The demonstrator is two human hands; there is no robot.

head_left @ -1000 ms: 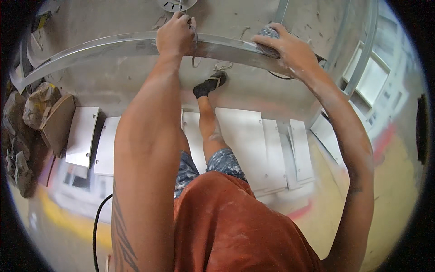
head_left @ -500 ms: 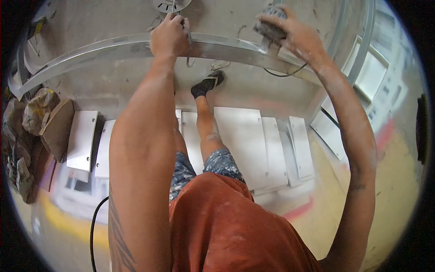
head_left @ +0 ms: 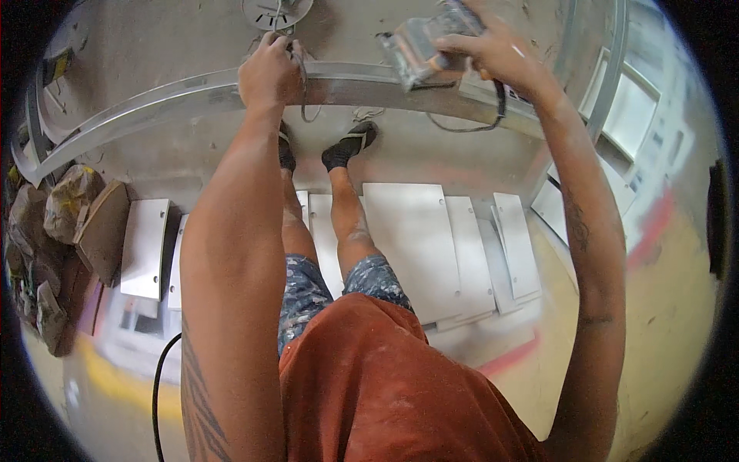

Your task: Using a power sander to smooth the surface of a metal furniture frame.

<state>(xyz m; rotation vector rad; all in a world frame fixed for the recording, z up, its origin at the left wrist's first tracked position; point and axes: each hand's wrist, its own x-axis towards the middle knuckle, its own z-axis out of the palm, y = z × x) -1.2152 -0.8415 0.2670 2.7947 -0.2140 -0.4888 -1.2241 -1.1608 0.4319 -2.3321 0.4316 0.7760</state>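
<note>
My right hand (head_left: 500, 54) grips a corded power sander (head_left: 423, 48), grey with orange parts and smeared by motion, held up over the metal rail. A black cord (head_left: 500, 108) loops down from the sander below my wrist. Further left, my left hand (head_left: 268, 71) is closed at the metal rail (head_left: 346, 71), its fingers around a thin cord (head_left: 306, 100) that dangles below it. Just beyond that hand is a round white disc (head_left: 265, 11) with dark slots, cut off by the upper edge.
White panels (head_left: 404, 246) with small round holes lean in a row behind my legs. Dusty sacks (head_left: 73, 202) and a brown board (head_left: 104, 231) are piled at left. A black cable (head_left: 158, 385) hangs by my left arm. White frames (head_left: 631, 115) stand at right.
The sander has swung left and turned, showing its orange parts and more of its cord. My left hand has shifted slightly left and down, still closed on the cord.
</note>
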